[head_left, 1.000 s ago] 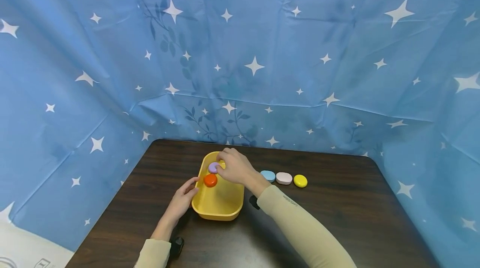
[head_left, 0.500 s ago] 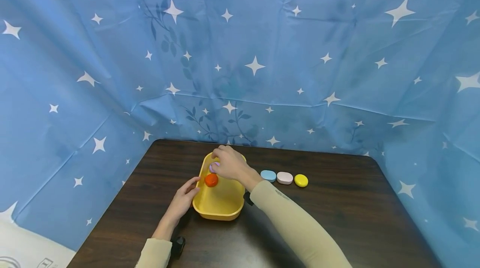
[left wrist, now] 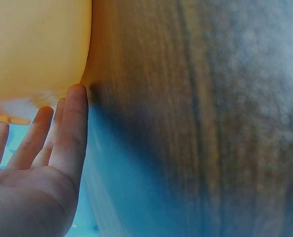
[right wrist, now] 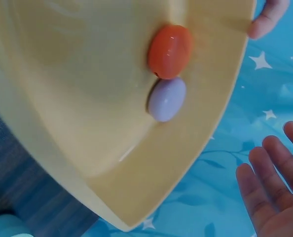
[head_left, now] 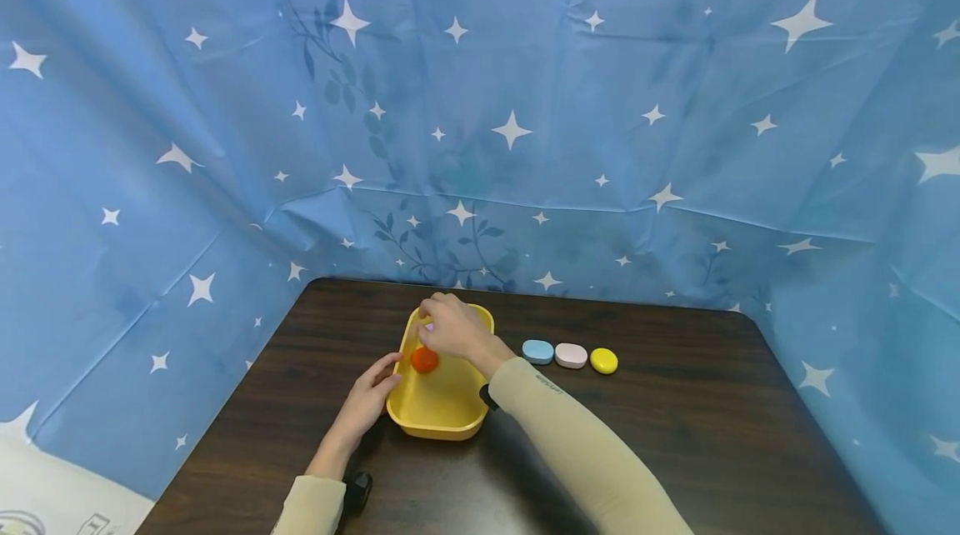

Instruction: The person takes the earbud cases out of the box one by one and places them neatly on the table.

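Note:
A yellow bin [head_left: 438, 414] stands at the left-middle of the dark table. My left hand [head_left: 363, 402] rests its straight fingers against the bin's left side; the left wrist view shows the fingertips [left wrist: 77, 94] at its wall. Over the bin's far left part hovers my right hand [head_left: 453, 328], its fingers loosely extended and holding nothing in the right wrist view. Inside the bin, a glossy orange-red rounded piece [right wrist: 170, 52] touches a lilac rounded piece [right wrist: 167, 98]. In the head view the right hand mostly covers the lilac one.
To the right of the bin a row of small rounded pieces lies on the table [head_left: 675, 435]: light blue [head_left: 537, 352], pale pink [head_left: 572, 356] and yellow [head_left: 603, 361]. A blue star-patterned curtain [head_left: 510, 210] hangs behind the table and along its sides.
My right hand has shifted a little left over the bin, covering more of the lilac piece in the head view. The left hand stays at the bin's side.

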`<state>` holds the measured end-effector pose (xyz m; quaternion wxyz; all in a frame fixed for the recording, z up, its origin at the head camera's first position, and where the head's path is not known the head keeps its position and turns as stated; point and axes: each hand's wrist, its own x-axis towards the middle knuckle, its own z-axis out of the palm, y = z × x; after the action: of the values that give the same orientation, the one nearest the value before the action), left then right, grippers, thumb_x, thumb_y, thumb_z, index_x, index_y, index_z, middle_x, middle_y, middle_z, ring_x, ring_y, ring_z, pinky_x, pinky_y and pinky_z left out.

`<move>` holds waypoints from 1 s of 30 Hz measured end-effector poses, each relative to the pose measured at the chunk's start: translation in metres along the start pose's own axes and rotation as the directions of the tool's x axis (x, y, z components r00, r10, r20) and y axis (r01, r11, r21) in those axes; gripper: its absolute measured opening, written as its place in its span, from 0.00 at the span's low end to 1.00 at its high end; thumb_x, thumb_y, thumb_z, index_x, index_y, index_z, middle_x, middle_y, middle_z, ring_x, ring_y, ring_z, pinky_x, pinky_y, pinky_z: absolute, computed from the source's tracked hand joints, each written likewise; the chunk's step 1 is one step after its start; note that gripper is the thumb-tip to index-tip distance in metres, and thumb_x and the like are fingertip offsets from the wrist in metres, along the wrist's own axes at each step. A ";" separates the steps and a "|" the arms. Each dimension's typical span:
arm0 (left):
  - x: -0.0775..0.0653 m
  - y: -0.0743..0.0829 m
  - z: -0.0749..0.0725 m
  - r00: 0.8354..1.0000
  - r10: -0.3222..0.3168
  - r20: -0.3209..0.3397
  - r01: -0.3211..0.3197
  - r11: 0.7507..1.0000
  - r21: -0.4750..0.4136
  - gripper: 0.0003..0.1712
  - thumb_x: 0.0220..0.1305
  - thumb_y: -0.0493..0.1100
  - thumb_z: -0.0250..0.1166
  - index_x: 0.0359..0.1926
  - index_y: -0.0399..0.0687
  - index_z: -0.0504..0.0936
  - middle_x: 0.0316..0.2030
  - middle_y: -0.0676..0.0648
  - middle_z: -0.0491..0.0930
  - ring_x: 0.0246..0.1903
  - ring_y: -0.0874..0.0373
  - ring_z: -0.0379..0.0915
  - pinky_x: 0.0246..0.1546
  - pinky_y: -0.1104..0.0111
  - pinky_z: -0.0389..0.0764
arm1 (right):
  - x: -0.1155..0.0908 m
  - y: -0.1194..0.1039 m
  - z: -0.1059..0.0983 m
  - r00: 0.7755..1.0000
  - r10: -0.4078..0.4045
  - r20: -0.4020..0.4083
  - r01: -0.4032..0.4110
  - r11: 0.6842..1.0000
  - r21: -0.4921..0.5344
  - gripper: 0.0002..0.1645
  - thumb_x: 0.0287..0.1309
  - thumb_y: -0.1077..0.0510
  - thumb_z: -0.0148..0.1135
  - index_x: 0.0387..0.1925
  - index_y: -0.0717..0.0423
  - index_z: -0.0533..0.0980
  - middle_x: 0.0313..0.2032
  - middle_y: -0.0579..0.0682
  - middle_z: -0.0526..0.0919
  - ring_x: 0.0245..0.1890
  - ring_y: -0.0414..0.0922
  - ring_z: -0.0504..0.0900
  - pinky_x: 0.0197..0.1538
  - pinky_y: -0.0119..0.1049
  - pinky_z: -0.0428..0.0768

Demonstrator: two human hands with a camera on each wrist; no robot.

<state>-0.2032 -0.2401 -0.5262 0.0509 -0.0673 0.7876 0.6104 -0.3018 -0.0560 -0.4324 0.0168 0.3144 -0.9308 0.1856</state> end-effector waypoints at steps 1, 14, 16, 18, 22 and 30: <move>0.000 0.000 -0.001 1.000 0.005 -0.001 -0.005 1.000 0.004 0.25 0.78 0.43 0.54 0.72 0.50 0.69 0.65 0.34 0.72 0.54 0.45 0.76 0.51 0.55 0.82 | 0.001 0.000 0.002 1.000 0.001 0.003 -0.001 1.000 0.000 0.18 0.65 0.48 0.62 0.51 0.52 0.82 0.46 0.46 0.81 0.45 0.45 0.76 0.50 0.38 0.80; -0.001 -0.001 0.001 1.000 0.017 0.001 -0.017 1.000 -0.011 0.24 0.78 0.43 0.55 0.71 0.51 0.70 0.61 0.36 0.76 0.50 0.48 0.78 0.45 0.59 0.83 | 0.010 -0.001 0.026 0.999 0.018 0.030 -0.018 1.000 -0.013 0.17 0.65 0.48 0.62 0.50 0.52 0.83 0.49 0.47 0.82 0.45 0.45 0.78 0.49 0.36 0.81; -0.001 0.000 0.001 1.000 0.016 0.001 -0.016 1.000 -0.007 0.24 0.78 0.43 0.55 0.71 0.52 0.71 0.61 0.37 0.76 0.50 0.48 0.78 0.45 0.58 0.83 | 0.010 0.000 0.029 0.999 0.021 0.036 -0.020 0.999 -0.026 0.17 0.65 0.48 0.62 0.50 0.52 0.83 0.50 0.48 0.82 0.45 0.44 0.78 0.48 0.36 0.81; -0.001 0.001 0.002 1.000 0.013 0.001 -0.013 1.000 -0.002 0.24 0.78 0.43 0.55 0.71 0.52 0.71 0.61 0.37 0.75 0.51 0.47 0.78 0.46 0.58 0.83 | 0.010 0.000 0.031 0.999 0.027 0.045 -0.025 0.999 -0.030 0.16 0.65 0.49 0.63 0.49 0.52 0.83 0.48 0.47 0.82 0.43 0.43 0.78 0.45 0.34 0.80; -0.002 0.000 0.002 1.000 0.012 0.001 -0.012 1.000 -0.001 0.24 0.78 0.43 0.55 0.71 0.52 0.71 0.61 0.37 0.76 0.51 0.47 0.78 0.46 0.58 0.83 | 0.010 0.000 0.037 0.994 0.055 0.092 -0.053 0.998 -0.021 0.14 0.64 0.49 0.64 0.47 0.50 0.81 0.40 0.45 0.79 0.36 0.41 0.74 0.36 0.32 0.77; -0.004 0.002 0.001 1.000 0.016 0.006 -0.016 1.000 -0.018 0.24 0.78 0.42 0.54 0.72 0.50 0.70 0.61 0.35 0.74 0.51 0.46 0.78 0.44 0.57 0.83 | 0.012 0.000 0.042 0.990 0.060 0.128 -0.058 0.998 -0.015 0.14 0.64 0.49 0.66 0.46 0.52 0.81 0.35 0.44 0.76 0.35 0.42 0.72 0.34 0.32 0.76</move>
<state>-0.1992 -0.2382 -0.5243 0.0475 -0.0596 0.7823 0.6182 -0.3072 -0.0780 -0.4697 -0.0470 0.2981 -0.9399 0.1599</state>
